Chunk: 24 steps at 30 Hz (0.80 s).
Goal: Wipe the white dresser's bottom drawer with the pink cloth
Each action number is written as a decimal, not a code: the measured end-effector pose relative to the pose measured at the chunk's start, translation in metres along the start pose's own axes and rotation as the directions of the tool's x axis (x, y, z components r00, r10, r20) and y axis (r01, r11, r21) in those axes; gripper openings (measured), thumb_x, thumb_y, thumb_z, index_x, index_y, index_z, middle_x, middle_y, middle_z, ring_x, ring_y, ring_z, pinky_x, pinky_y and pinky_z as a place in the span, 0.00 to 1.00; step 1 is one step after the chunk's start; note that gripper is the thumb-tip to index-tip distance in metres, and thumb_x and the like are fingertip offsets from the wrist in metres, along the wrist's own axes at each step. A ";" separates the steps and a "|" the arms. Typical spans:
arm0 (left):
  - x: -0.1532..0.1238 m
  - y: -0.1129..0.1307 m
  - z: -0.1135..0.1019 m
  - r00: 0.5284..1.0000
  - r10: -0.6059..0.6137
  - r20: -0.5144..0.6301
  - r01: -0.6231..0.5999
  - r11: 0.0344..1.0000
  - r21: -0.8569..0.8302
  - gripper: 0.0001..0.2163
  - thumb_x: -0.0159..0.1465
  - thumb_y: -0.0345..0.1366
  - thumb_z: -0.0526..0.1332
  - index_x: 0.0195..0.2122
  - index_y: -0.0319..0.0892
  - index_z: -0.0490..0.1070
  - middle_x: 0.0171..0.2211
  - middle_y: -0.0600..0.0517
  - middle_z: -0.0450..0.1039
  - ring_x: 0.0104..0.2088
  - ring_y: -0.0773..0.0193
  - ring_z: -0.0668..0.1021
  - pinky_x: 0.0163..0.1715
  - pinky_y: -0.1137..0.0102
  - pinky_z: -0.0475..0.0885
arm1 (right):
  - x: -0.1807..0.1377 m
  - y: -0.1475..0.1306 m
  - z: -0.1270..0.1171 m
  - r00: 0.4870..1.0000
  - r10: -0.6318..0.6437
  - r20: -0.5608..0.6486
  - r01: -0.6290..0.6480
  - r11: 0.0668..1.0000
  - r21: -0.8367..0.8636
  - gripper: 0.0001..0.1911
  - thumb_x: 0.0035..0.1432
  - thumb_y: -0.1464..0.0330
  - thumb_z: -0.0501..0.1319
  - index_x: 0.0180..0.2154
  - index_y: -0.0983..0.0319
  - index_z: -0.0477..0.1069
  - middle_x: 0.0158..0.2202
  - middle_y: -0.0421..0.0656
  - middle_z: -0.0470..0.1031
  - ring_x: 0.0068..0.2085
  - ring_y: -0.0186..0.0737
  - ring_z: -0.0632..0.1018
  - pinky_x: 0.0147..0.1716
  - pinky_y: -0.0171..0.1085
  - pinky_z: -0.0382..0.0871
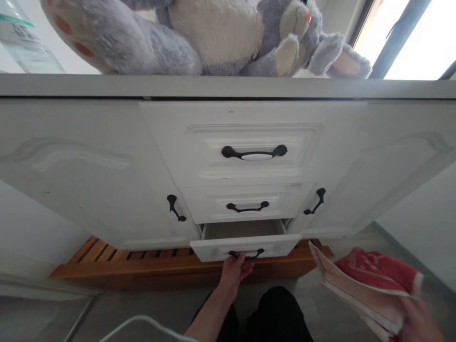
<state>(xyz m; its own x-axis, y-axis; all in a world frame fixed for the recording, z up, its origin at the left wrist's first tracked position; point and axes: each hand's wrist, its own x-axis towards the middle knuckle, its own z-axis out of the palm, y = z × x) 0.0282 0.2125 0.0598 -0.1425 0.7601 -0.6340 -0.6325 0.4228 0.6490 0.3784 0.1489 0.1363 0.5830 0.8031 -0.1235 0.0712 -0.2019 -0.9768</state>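
White cabinet (89, 156) with plush rabbit (213, 33) on top; the left hand (235, 270) grips the handle (246, 255) of the partly open bottom drawer (245, 244), while the right hand (420, 323), at lower right, holds a folded red-and-white cloth (370, 280).

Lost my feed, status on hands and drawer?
Left hand grips black handle of bottom white drawer, partly open. Right hand holds folded red-and-cream cloth. Nothing blocking.

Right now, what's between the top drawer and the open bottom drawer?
Head view: one shut middle drawer with a black handle sits between the top drawer and the open bottom drawer.
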 end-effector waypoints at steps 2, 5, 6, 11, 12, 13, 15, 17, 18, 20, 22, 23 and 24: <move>0.011 0.007 0.005 1.000 0.016 0.003 -0.016 1.000 0.013 0.09 0.60 0.36 0.68 0.32 0.37 0.68 0.24 0.46 0.79 0.26 0.59 0.84 0.27 0.69 0.80 | 0.004 0.002 0.028 0.994 0.107 -0.023 -0.103 0.985 0.141 0.24 0.50 0.55 0.61 0.51 0.48 0.70 0.35 0.43 0.77 0.27 0.45 0.77 0.22 0.43 0.71; 0.027 0.016 0.013 0.999 0.044 0.005 -0.044 0.999 0.024 0.10 0.61 0.36 0.67 0.33 0.37 0.68 0.25 0.45 0.79 0.26 0.59 0.84 0.27 0.69 0.80 | 0.009 0.009 0.083 0.968 0.249 -0.029 -0.226 0.917 0.328 0.24 0.48 0.57 0.63 0.49 0.54 0.71 0.30 0.38 0.76 0.26 0.43 0.77 0.24 0.41 0.73; 0.032 0.018 0.015 0.998 0.055 0.003 -0.055 0.998 0.025 0.10 0.61 0.36 0.67 0.33 0.37 0.68 0.25 0.45 0.79 0.27 0.59 0.84 0.27 0.69 0.79 | 0.010 0.013 0.102 0.972 0.235 -0.006 -0.217 0.908 0.358 0.25 0.48 0.57 0.63 0.49 0.55 0.70 0.32 0.38 0.77 0.28 0.43 0.78 0.26 0.40 0.74; 0.048 0.025 0.022 0.996 0.091 -0.003 -0.091 0.996 0.024 0.10 0.62 0.37 0.66 0.32 0.39 0.67 0.26 0.46 0.79 0.27 0.61 0.83 0.27 0.69 0.79 | 0.008 0.029 0.179 0.982 0.126 0.144 -0.179 0.875 0.450 0.29 0.52 0.54 0.64 0.55 0.55 0.67 0.45 0.40 0.78 0.42 0.43 0.80 0.39 0.39 0.77; 0.049 0.025 0.023 0.996 0.093 -0.001 -0.092 0.995 0.026 0.09 0.62 0.37 0.66 0.32 0.39 0.67 0.27 0.46 0.79 0.26 0.62 0.83 0.27 0.69 0.79 | 0.007 0.031 0.191 0.978 0.133 0.158 -0.192 0.867 0.460 0.30 0.53 0.53 0.64 0.56 0.55 0.67 0.46 0.41 0.78 0.43 0.43 0.80 0.40 0.40 0.77; 0.050 0.025 0.023 0.996 0.093 0.002 -0.093 0.995 0.029 0.09 0.62 0.37 0.66 0.32 0.38 0.67 0.27 0.46 0.79 0.26 0.62 0.83 0.27 0.69 0.79 | 0.006 0.033 0.202 0.976 0.141 0.168 -0.204 0.860 0.468 0.30 0.54 0.52 0.63 0.56 0.54 0.66 0.46 0.41 0.78 0.43 0.43 0.80 0.40 0.41 0.77; 0.050 0.025 0.023 0.995 0.101 0.002 -0.101 0.994 0.040 0.10 0.61 0.37 0.66 0.33 0.39 0.68 0.28 0.47 0.79 0.26 0.62 0.82 0.27 0.69 0.78 | 0.007 0.038 0.224 0.974 0.145 0.176 -0.215 0.847 0.486 0.31 0.56 0.50 0.60 0.58 0.52 0.63 0.47 0.40 0.77 0.44 0.44 0.80 0.40 0.43 0.78; 0.050 0.023 0.024 0.993 0.116 -0.008 -0.115 0.992 0.057 0.11 0.61 0.39 0.67 0.33 0.39 0.68 0.28 0.47 0.78 0.27 0.62 0.82 0.28 0.69 0.79 | 0.009 0.044 0.243 0.980 0.121 0.160 -0.188 0.832 0.522 0.32 0.57 0.48 0.58 0.60 0.51 0.59 0.50 0.40 0.76 0.45 0.44 0.80 0.41 0.45 0.78; 0.050 0.023 0.024 0.992 0.124 -0.016 -0.122 0.990 0.069 0.11 0.61 0.41 0.67 0.33 0.39 0.68 0.28 0.47 0.78 0.27 0.63 0.82 0.28 0.68 0.79 | 0.010 0.048 0.251 0.983 0.109 0.145 -0.171 0.822 0.543 0.33 0.57 0.48 0.58 0.61 0.52 0.58 0.51 0.41 0.75 0.45 0.44 0.80 0.41 0.45 0.78; 0.050 0.021 0.022 0.991 0.131 -0.033 -0.127 0.987 0.097 0.13 0.60 0.43 0.67 0.33 0.38 0.69 0.30 0.46 0.79 0.27 0.63 0.81 0.29 0.67 0.78 | 0.014 0.056 0.263 0.989 0.093 0.115 -0.142 0.812 0.567 0.35 0.56 0.49 0.59 0.62 0.52 0.56 0.53 0.42 0.74 0.47 0.43 0.79 0.42 0.44 0.78; 0.050 0.018 0.016 0.991 0.129 -0.048 -0.122 0.984 0.128 0.15 0.59 0.46 0.67 0.33 0.38 0.70 0.32 0.44 0.79 0.27 0.63 0.81 0.30 0.66 0.78 | 0.018 0.063 0.271 0.994 0.083 0.067 -0.105 0.846 0.523 0.35 0.55 0.52 0.61 0.61 0.54 0.57 0.54 0.43 0.73 0.48 0.43 0.78 0.43 0.42 0.77; 0.049 0.016 0.010 0.990 0.126 -0.056 -0.117 0.983 0.142 0.16 0.59 0.48 0.67 0.33 0.37 0.71 0.33 0.44 0.79 0.27 0.62 0.81 0.30 0.66 0.78 | 0.019 0.067 0.272 0.996 0.075 0.038 -0.084 0.880 0.468 0.34 0.55 0.53 0.62 0.60 0.55 0.59 0.55 0.43 0.73 0.49 0.43 0.78 0.43 0.41 0.76; 0.047 0.013 0.003 0.991 0.121 -0.065 -0.109 0.982 0.156 0.17 0.58 0.49 0.66 0.34 0.38 0.72 0.33 0.44 0.80 0.27 0.61 0.82 0.30 0.65 0.78 | 0.020 0.069 0.273 0.998 0.067 -0.002 -0.061 0.912 0.406 0.33 0.54 0.54 0.62 0.59 0.56 0.61 0.54 0.44 0.73 0.49 0.43 0.77 0.44 0.40 0.76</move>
<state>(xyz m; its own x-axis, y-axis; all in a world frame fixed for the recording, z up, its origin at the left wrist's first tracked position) 0.0153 0.2550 0.0395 -0.2672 0.7716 -0.5773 -0.4866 0.4090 0.7719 0.1741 0.3040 0.0191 0.5877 0.7868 -0.1888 -0.2995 -0.0052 -0.9541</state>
